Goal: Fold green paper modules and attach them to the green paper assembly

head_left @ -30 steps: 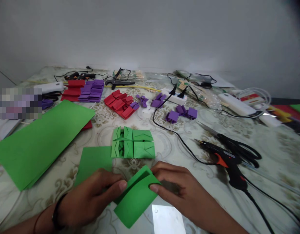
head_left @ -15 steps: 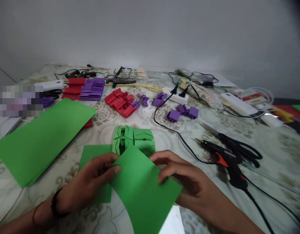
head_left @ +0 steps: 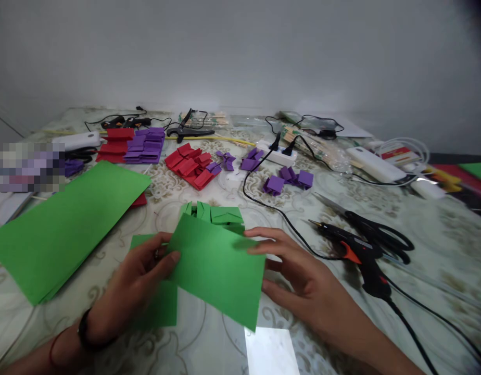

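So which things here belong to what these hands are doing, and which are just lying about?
Likely part of it:
green sheet, pinched by the left hand, with the right hand at its other edge
flat green paper
folded green pieces, partly hidden
large green sheets

Apparently lying about:
scissors
glue gun
red folded pieces
purple folded pieces

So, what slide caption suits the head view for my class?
Left hand holding a green sheet, right hand open at its edge, scissors and glue gun nearby.
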### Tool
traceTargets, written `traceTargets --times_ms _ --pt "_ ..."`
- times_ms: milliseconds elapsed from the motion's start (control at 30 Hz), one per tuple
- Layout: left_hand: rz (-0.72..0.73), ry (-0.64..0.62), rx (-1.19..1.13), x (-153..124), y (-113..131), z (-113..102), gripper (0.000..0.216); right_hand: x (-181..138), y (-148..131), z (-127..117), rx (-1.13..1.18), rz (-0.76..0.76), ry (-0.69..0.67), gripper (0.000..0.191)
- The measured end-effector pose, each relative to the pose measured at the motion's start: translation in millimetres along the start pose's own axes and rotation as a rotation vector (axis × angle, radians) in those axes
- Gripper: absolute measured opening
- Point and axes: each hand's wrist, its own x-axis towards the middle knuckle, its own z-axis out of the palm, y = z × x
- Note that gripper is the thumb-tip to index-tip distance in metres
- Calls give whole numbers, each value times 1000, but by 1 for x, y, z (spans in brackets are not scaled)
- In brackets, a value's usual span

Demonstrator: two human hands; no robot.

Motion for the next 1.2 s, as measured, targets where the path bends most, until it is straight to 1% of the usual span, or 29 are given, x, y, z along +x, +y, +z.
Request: traceTargets --times_ms 33,100,200,267,333,400,467,533,600,667,700,767,833,867,900,967,1000,1100,1200 --pt "-4 23 -15 1 0 -1 34 -1 2 0 -7 -10 6 42" --pt "-13 7 -74 2 -1 -1 32 -2 5 2 -39 -22 11 48" --pt "-15 -69 -173 -1 0 0 26 -3 7 4 -81 -29 93 45" --pt "-22 -89 -217 -4 1 0 27 -3 6 5 -80 -41 123 41" --pt "-33 -138 -259 -6 2 1 30 -3 4 6 -64 -43 67 38" --pt "-55 -231 -305 -8 2 2 33 -2 1 8 -24 -30 -22 35" --pt "-83 -338 -344 -9 2 4 40 -2 -1 10 34 -19 -77 33" --pt "-91 -399 -375 -10 2 5 56 -1 -2 11 88 -4 -94 31" --pt "-77 -419 -404 -10 3 6 73 -1 -3 10 123 15 -90 27" --pt "-44 -400 -411 -11 4 6 83 -1 -2 8 155 46 -79 23" --pt "-27 -391 -390 -11 4 5 82 -1 -1 6 172 59 -73 22" --pt "8 -397 -307 -12 4 2 71 0 1 5 211 78 -74 21" --pt "14 -443 -216 -12 3 -2 63 0 3 4 239 82 -89 22" --pt "20 -460 -178 -13 1 -3 65 0 4 5 247 81 -98 23" --pt "32 -465 -138 -13 0 -5 73 1 4 5 250 84 -105 24" --pt "74 -444 -18 -14 -3 -8 91 1 3 6 245 88 -110 25" --pt "101 -427 65 -15 -4 -10 96 1 3 6 237 90 -110 25" --pt "173 -407 290 -15 -5 -12 94 3 0 6 197 100 -110 21" --pt "225 -419 365 -14 -1 -13 97 5 -1 5 152 100 -105 21"
